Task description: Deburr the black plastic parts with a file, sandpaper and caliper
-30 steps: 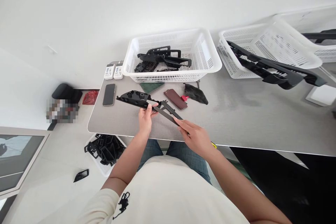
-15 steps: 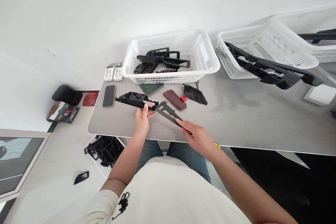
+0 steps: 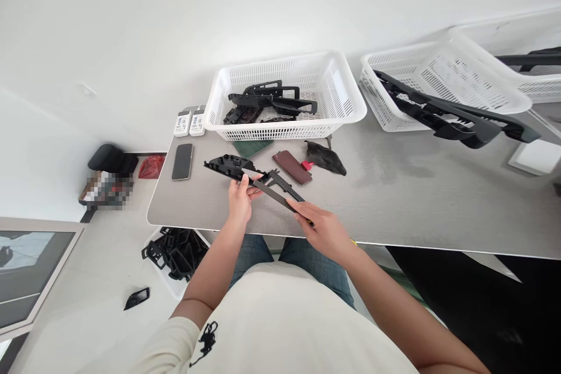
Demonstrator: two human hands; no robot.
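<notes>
Grey tabletop point(image 3: 416, 204) ahead of you, white plastic basket point(image 3: 280, 135) at its far edge, black trim parts point(image 3: 272, 99) inside. Your left hand point(image 3: 239, 201) pinches a black plastic trim piece point(image 3: 225, 166) at its right end, over the tabletop. Long axis runs roughly left-right, dipping slightly rightward; free end points left, toward a phone point(image 3: 182, 161). Your right hand point(image 3: 324, 231) grips the beam of a dark vernier caliper point(image 3: 276, 194). Beam lies diagonally, jaws up-left at the piece's right end.
</notes>
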